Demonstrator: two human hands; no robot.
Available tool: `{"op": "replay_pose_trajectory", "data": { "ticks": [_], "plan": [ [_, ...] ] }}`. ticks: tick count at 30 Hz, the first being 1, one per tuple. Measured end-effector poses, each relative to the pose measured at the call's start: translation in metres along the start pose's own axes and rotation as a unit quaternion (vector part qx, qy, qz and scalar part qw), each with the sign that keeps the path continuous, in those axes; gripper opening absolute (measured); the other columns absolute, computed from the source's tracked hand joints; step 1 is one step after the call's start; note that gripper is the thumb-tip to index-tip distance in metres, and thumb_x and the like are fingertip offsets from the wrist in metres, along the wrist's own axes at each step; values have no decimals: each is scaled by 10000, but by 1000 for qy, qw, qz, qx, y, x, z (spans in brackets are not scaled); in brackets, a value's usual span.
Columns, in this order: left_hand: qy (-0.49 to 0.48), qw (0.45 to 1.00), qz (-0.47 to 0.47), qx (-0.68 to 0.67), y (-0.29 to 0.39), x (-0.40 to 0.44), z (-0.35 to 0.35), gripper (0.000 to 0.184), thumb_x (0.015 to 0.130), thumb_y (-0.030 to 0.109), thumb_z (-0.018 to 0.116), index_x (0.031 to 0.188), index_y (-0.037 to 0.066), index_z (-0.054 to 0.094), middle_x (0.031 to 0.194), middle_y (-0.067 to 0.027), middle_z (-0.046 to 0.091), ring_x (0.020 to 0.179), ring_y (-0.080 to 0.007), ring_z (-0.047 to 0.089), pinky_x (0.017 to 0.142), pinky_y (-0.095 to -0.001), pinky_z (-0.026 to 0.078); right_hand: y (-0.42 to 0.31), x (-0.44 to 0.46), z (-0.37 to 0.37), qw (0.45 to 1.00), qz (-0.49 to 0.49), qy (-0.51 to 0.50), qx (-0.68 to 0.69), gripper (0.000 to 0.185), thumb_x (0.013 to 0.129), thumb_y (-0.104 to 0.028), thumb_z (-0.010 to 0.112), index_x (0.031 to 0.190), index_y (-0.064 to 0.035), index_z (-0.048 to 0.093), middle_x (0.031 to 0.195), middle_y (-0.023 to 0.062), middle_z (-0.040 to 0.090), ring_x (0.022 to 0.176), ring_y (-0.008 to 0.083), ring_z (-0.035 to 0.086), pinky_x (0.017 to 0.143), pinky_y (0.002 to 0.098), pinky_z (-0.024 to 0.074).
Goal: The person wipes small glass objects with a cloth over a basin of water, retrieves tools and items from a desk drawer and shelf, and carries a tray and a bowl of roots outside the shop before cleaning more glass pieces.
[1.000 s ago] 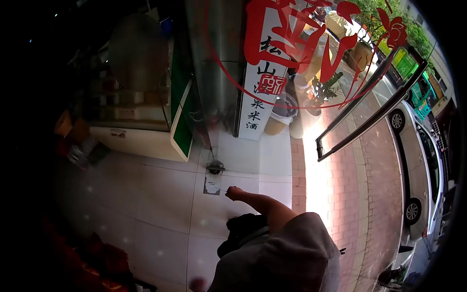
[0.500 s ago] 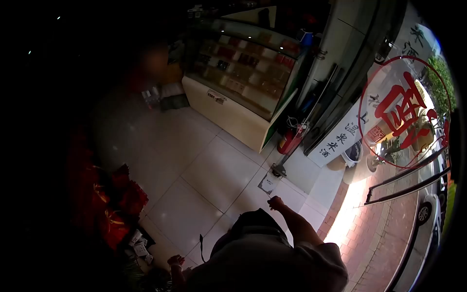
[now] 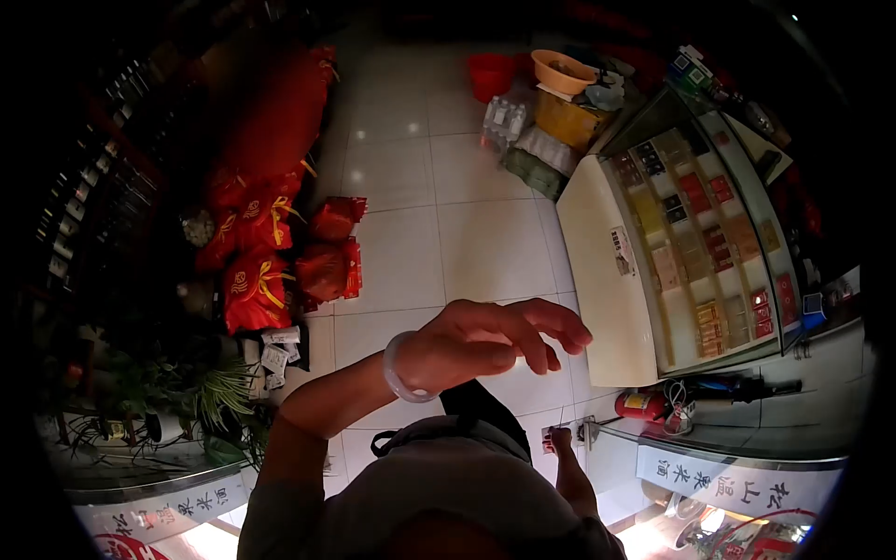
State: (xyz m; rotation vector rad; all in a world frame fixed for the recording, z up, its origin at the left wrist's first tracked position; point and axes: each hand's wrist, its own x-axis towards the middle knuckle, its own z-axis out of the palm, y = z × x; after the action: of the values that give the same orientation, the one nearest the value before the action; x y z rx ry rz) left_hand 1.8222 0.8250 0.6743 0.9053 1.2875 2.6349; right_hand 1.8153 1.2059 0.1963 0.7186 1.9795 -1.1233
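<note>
My left hand [image 3: 499, 338] is raised in front of my chest, over the tiled floor. Its fingers are loosely bent and partly apart, and they hold nothing. A pale bangle [image 3: 403, 368] circles that wrist. Down at my right side hangs my right hand [image 3: 560, 439], small in view, near a floor sticker [image 3: 547, 441] by the doorway. Its fingers look curled in, with no object visible in them. My shirt [image 3: 420, 490] and dark trousers fill the bottom middle.
A glass display counter [image 3: 607, 280] with small boxes stands right, a fire extinguisher [image 3: 642, 405] below it. Red gift bags [image 3: 257, 294] and potted plants [image 3: 219, 392] line the left. Bottle packs [image 3: 504, 119], an orange basin [image 3: 563, 71] and a red bucket [image 3: 492, 77] stand ahead.
My view has turned left, from the doorway and street to the shop's inside. My left hand has risen from low at my side to in front of me. The right arm still hangs.
</note>
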Motion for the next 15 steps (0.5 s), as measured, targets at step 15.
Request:
{"op": "replay_pose_trajectory", "data": {
  "ticks": [15],
  "plan": [
    [-44,914,346,-207,110,134,-162,246,855,207,401,967,39,542,1072,-261,445,943,-386,498,774,-400,422,-491,108,242,917,-337,-174,-122,219,756,-205,510,817,-8,582,653,73,589,479,137,562,403,235,423]
  ]
}}
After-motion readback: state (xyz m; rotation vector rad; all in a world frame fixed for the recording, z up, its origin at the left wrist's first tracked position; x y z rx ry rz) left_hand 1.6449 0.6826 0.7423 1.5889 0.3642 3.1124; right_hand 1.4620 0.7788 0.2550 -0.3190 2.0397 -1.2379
